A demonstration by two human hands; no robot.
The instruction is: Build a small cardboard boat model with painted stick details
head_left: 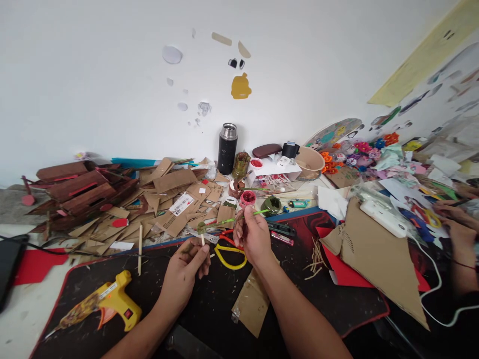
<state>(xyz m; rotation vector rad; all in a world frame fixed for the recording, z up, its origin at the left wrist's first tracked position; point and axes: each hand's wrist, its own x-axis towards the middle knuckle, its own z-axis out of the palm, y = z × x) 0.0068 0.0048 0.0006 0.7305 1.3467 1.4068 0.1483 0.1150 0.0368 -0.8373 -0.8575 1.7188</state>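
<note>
The right hand [254,234] pinches a green brush [228,220], its tip meeting the small stick [202,239] gripped in the left hand [188,262]. Both are held above the dark mat [164,294], near yellow-handled scissors [230,259]; open paint jars [247,198] stand beyond.

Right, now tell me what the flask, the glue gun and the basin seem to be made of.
Flask: probably metal; the body is matt black, the neck bare and silvery with bright reflections.
Glue gun: hard plastic by its smooth, moulded yellow body, stained brown towards the front.
Basin: likely plastic, peach-coloured, with a smooth, thin wall, though its finish is hard to judge.
</note>
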